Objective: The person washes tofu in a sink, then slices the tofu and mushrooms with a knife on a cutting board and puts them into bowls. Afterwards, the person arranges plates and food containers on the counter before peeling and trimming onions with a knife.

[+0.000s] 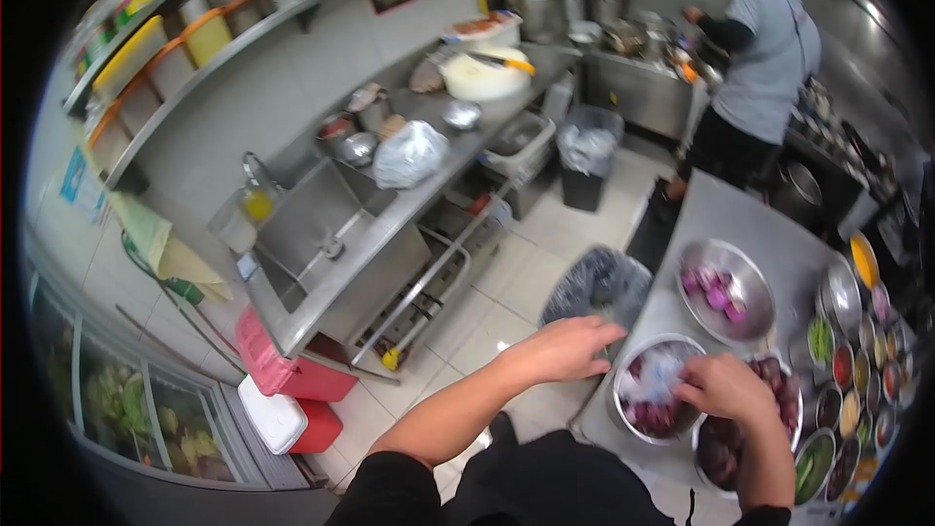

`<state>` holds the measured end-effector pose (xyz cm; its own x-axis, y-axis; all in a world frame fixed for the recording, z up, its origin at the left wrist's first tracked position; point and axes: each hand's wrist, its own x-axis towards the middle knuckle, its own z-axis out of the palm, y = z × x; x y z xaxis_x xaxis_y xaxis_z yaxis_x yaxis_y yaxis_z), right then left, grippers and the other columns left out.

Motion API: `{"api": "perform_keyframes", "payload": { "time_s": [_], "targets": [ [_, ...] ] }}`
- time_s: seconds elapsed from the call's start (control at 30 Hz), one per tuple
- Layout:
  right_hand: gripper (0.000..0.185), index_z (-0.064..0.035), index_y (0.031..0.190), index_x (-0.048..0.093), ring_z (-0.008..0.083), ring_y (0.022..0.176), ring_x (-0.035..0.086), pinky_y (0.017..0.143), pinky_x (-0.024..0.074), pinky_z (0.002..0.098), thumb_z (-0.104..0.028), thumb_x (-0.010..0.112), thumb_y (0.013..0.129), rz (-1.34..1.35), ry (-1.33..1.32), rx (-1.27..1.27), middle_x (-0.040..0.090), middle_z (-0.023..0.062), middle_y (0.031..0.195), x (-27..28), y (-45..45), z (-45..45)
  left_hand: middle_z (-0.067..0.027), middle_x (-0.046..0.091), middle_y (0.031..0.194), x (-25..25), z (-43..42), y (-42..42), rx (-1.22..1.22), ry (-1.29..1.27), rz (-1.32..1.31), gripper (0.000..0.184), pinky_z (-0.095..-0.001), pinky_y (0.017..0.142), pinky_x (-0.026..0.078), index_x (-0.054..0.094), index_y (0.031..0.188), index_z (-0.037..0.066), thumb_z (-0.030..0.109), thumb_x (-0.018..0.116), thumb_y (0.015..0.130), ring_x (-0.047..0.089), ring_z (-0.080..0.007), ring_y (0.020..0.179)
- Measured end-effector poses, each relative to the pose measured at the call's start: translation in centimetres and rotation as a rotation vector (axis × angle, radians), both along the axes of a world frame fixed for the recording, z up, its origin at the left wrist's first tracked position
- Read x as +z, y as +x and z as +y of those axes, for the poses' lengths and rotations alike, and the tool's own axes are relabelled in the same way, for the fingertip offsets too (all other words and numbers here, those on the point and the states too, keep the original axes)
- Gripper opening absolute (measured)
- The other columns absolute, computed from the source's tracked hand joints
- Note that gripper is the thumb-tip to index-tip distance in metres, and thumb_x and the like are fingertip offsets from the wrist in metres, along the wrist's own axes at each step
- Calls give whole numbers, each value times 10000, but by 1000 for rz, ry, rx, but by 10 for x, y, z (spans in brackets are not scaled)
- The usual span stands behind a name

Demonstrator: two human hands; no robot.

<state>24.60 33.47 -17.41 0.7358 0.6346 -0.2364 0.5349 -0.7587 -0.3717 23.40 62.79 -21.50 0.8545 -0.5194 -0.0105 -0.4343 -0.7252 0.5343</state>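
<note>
My left hand is held out beside the lined trash bin, its fingers stretched and holding nothing. Over a metal pot on the counter, my right hand has its fingers curled on a clear plastic bag. Dark red-purple pieces, seemingly onions, lie in the pot under the bag. Behind it stands a steel bowl with several peeled red onions. A white-rimmed container of dark red onions sits under my right forearm, which partly hides it.
A black-lined trash bin stands left of the counter. Small ingredient containers line its right side. A person works at the back. To the left are a sink and a red cooler.
</note>
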Motion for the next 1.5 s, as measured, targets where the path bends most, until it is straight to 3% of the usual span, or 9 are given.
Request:
{"api": "perform_keyframes", "payload": {
  "time_s": [0.07, 0.27, 0.47, 0.8, 0.93, 1.1, 1.17, 1.27, 1.5],
  "targets": [
    [270, -58, 911, 711, 369, 730, 669, 684, 522, 448, -283, 758, 772, -180, 8, -45, 682, 167, 744, 9, 21, 7, -178, 635, 1048, -1, 75, -5, 137, -91, -7, 476, -454, 845, 511, 565, 1259, 79, 281, 698, 850, 632, -378, 969],
    [320, -12, 949, 702, 333, 637, 650, 617, 502, 416, -255, 780, 755, -137, 122, -121, 656, 137, 661, 62, 71, 134, -147, 675, 1025, 31, 306, -29, 640, 64, -90, 451, -422, 835, 517, 628, 1221, 71, 366, 680, 884, 644, -345, 961],
    [377, 4, 989, 692, 302, 651, 638, 622, 507, 390, -264, 799, 748, -361, 218, 141, 641, 112, 682, 78, 128, 284, -155, 697, 982, 129, 475, -17, 765, 218, -319, 383, -424, 792, 540, 666, 1153, 77, 320, 718, 862, 670, -335, 905],
    [371, 7, 1004, 690, 282, 676, 669, 634, 528, 361, -265, 794, 773, -243, 304, 137, 675, 116, 725, 73, 229, 404, -197, 717, 1003, 308, 649, 136, 1049, 322, -803, 400, -383, 844, 547, 680, 1135, 22, 319, 705, 868, 695, -321, 943],
    [379, -17, 1005, 694, 311, 729, 672, 671, 535, 391, -319, 782, 794, -111, 328, 99, 694, 125, 786, 31, 319, 435, -170, 723, 935, 361, 699, 207, 1216, 220, -915, 367, -371, 782, 546, 695, 1099, 6, 290, 703, 867, 702, -267, 838],
    [409, -35, 1046, 693, 340, 830, 680, 759, 542, 428, -372, 738, 820, -178, 192, 127, 709, 149, 836, -66, 456, 469, -72, 700, 853, 413, 761, 296, 1242, -520, -903, 305, -274, 637, 551, 663, 1111, 35, 286, 638, 940, 653, -134, 695],
    [424, -45, 1078, 685, 349, 891, 677, 802, 538, 440, -393, 712, 837, -245, 22, 186, 715, 161, 890, -102, 487, 478, -49, 653, 849, 435, 790, 321, 1247, -555, -880, 338, -293, 666, 567, 642, 1106, 60, 354, 635, 938, 637, -141, 732],
    [446, -67, 1120, 673, 371, 1001, 646, 853, 522, 452, -427, 683, 857, 121, 34, 182, 689, 169, 1043, -110, 518, 505, -36, 594, 868, 463, 829, 344, 1330, -612, -962, 384, -283, 647, 546, 598, 1003, 63, 424, 679, 905, 607, -128, 745],
    [469, -88, 1161, 661, 353, 1039, 643, 878, 521, 454, -459, 656, 874, 139, -118, 166, 675, 164, 1098, -148, 557, 520, 47, 519, 716, 505, 894, 375, 1246, -815, -1015, 254, -218, 480, 420, 610, 857, 125, 358, 699, 906, 493, -49, 581]
  ]
}}
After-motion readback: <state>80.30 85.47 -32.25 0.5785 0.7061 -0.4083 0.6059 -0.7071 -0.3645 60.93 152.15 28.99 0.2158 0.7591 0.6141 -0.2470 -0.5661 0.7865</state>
